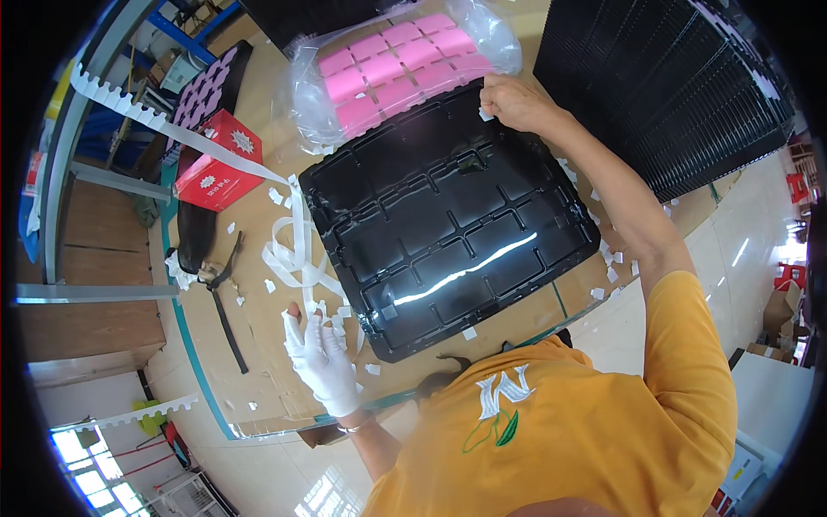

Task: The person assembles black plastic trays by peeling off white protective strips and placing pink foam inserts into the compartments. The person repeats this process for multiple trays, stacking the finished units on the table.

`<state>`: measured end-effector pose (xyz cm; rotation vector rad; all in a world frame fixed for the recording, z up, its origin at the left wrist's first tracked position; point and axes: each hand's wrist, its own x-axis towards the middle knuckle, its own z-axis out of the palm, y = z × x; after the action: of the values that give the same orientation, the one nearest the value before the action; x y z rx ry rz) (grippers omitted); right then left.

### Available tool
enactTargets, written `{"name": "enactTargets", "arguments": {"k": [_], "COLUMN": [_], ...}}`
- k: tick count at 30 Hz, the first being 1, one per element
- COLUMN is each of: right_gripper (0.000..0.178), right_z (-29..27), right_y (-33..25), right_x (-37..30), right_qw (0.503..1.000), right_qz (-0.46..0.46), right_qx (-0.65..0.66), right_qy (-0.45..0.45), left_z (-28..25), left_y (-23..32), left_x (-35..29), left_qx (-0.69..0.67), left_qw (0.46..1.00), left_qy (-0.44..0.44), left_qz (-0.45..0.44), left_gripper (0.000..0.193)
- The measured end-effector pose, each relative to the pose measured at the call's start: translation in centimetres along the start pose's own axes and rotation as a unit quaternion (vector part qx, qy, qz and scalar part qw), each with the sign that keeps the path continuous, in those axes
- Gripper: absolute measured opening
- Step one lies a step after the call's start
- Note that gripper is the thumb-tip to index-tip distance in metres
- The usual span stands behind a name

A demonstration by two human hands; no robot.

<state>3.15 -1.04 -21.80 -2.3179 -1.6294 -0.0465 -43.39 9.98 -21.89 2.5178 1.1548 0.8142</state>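
Note:
A large black plastic tray [439,224] with moulded ribs lies tilted before me, its surface shiny. My bare right hand [519,105] is closed at the tray's far right corner. A small white paper piece [486,114] shows at its fingertips; the hand hides part of the rim. My left hand [323,362], in a white glove with bare fingertips, rests left of the tray's near left corner. Its fingers are stretched out and apart. Beside them, a long white paper strip [300,233] reaches down toward the fingertips and lies looped on the table.
Pink blocks [396,65] in clear plastic wrap lie beyond the tray. A stack of black trays [655,95] stands at the right. A red box [220,164], a black strap [226,319] and a metal frame [52,189] are at the left. White scraps dot the cardboard-covered table [284,383].

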Motion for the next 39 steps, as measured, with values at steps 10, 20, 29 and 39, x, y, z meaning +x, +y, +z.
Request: {"name": "enactTargets", "arguments": {"k": [10,20,29,39], "right_gripper": [0.012,0.019,0.019,0.005], "right_z": [1.1,1.6,-0.1,-1.0], "right_y": [0.9,0.5,0.4,-0.2], "right_x": [0.0,-0.8,-0.4,-0.3], "right_qw": [0.999,0.995,0.999,0.999], "right_qz": [0.026,-0.024,0.000,-0.038], "right_qx": [0.032,-0.014,0.011,0.021], "right_qy": [0.029,0.093,0.030,-0.001], "left_z": [0.0,0.4,0.3,0.8], "left_y": [0.4,-0.4,-0.1,-0.6], "left_x": [0.3,-0.1,0.1,-0.2], "left_qx": [0.014,-0.011,0.009,-0.011], "left_qw": [1.000,1.000,1.000,1.000], "left_qy": [-0.016,0.004,-0.021,-0.003], "left_qz": [0.004,0.000,0.005,0.004], "left_gripper": [0.024,0.024,0.024,0.024]}}
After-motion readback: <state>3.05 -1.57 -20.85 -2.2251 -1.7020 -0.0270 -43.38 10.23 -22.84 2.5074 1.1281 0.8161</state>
